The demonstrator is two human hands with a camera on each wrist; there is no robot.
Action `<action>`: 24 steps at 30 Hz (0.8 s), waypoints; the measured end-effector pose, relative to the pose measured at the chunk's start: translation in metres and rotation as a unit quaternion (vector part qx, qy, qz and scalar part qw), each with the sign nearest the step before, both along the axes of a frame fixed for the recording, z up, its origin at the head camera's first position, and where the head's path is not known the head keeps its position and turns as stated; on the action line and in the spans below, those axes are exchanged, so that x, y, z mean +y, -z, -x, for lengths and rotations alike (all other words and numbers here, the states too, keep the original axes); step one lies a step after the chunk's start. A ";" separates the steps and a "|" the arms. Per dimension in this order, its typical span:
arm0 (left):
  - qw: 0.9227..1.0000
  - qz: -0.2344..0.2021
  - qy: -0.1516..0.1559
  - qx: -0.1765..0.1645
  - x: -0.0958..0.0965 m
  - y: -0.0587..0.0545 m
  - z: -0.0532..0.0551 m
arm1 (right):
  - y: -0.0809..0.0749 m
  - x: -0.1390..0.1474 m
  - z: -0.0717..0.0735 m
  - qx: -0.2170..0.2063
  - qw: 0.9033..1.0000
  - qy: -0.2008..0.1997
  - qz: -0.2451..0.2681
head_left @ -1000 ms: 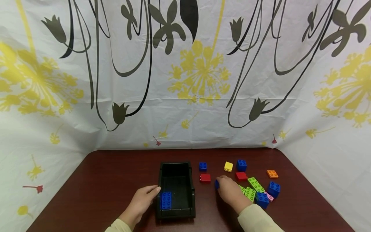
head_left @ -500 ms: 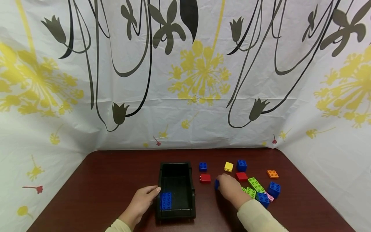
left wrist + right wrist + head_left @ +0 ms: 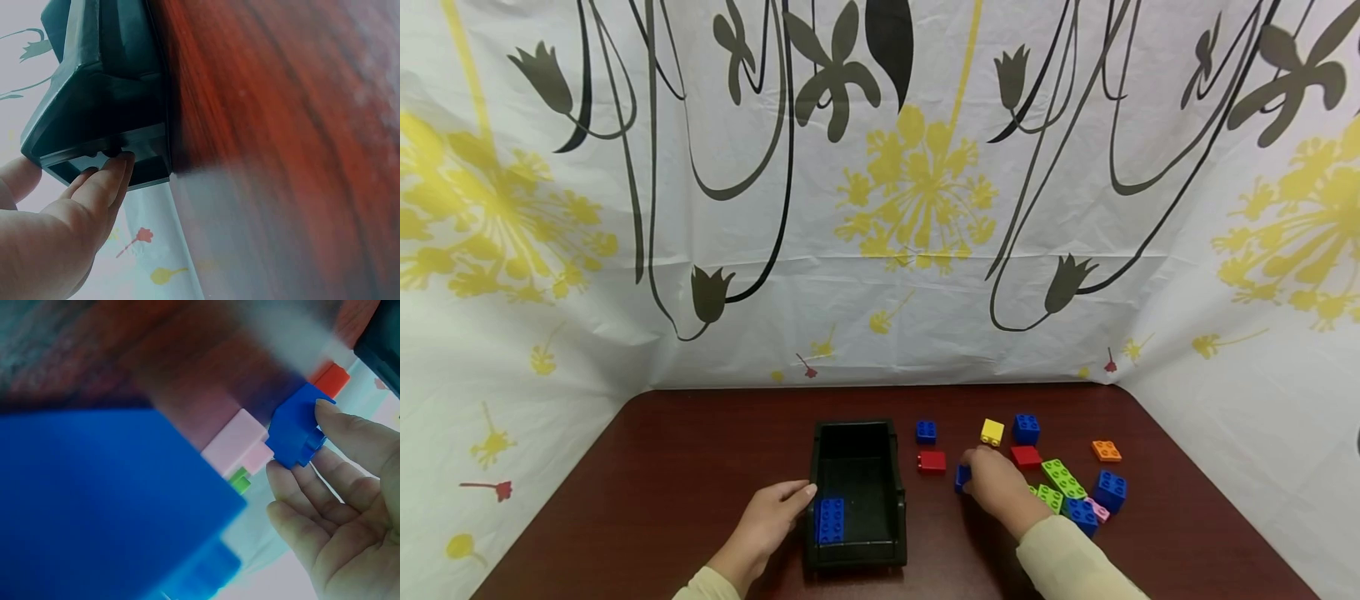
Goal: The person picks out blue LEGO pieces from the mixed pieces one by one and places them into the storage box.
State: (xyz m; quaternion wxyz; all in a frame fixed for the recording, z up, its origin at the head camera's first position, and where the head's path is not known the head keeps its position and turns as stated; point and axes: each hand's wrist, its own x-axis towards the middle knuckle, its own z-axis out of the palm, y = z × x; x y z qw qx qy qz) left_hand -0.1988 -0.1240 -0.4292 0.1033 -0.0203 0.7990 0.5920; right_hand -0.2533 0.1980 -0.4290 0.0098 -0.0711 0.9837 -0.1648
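Left hand (image 3: 769, 517) gripped one rectangular black bin (image 3: 865, 552); right hand (image 3: 997, 486) pinched one blue plastic brick (image 3: 295, 427). One studded orange brick (image 3: 1106, 451) lay nearest the tabletop's (image 3: 715, 450) far right corner.

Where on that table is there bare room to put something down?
The widest bare patch of table lies left of the black bin and the left hand. A narrower strip runs between the bin and the right hand, nearer than the red brick beside the bin. It's crowded right of that hand: green bricks, blue bricks, a pink brick.
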 end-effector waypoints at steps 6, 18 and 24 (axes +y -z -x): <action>1.000 0.002 -0.003 0.006 0.002 0.000 0.000 | -0.001 0.000 -0.003 0.011 1.000 -0.003 0.003; 1.000 0.004 -0.002 0.009 0.001 0.000 -0.001 | -0.011 -0.006 -0.012 0.036 0.999 -0.003 0.005; 1.000 0.008 -0.006 0.013 0.003 0.001 -0.001 | -0.018 -0.012 -0.017 0.045 0.999 0.000 0.021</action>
